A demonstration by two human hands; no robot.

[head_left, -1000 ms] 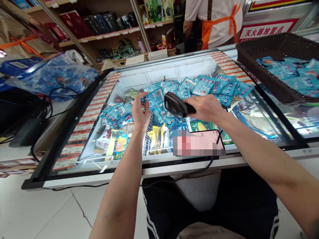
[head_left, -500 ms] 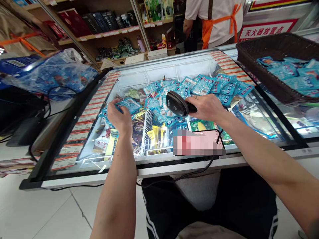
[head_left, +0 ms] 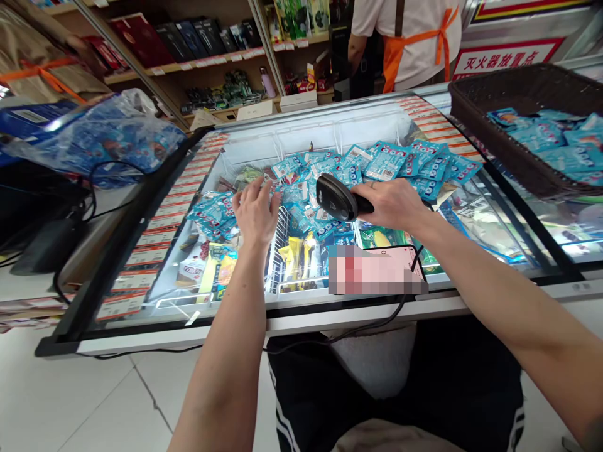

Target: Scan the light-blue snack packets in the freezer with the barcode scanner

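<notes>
My right hand [head_left: 396,204] is wrapped around the handle of a black barcode scanner [head_left: 336,198], whose head points left over the glass-topped chest freezer [head_left: 188,336]. My left hand [head_left: 257,210] hovers with its fingers apart and nothing in them. Left of it lies a small pile of blue packets [head_left: 213,213]. A larger heap of blue packets [head_left: 386,161] spreads across the middle and right of the freezer top, partly behind the scanner. Near the front edge rests a phone [head_left: 379,270] with a blurred screen.
A dark woven basket [head_left: 509,166] with more blue packets stands at the right. A clear plastic bag [head_left: 141,135] of blue packets sits at the left. The scanner's black cable [head_left: 330,340] hangs along the front edge. Two people in orange-tied aprons stand beyond, before shelves [head_left: 211,63].
My left hand has let go of a blue packet on the left pile and moved right, its fingers spreading. The right hand with the barcode scanner stays nearly still.
</notes>
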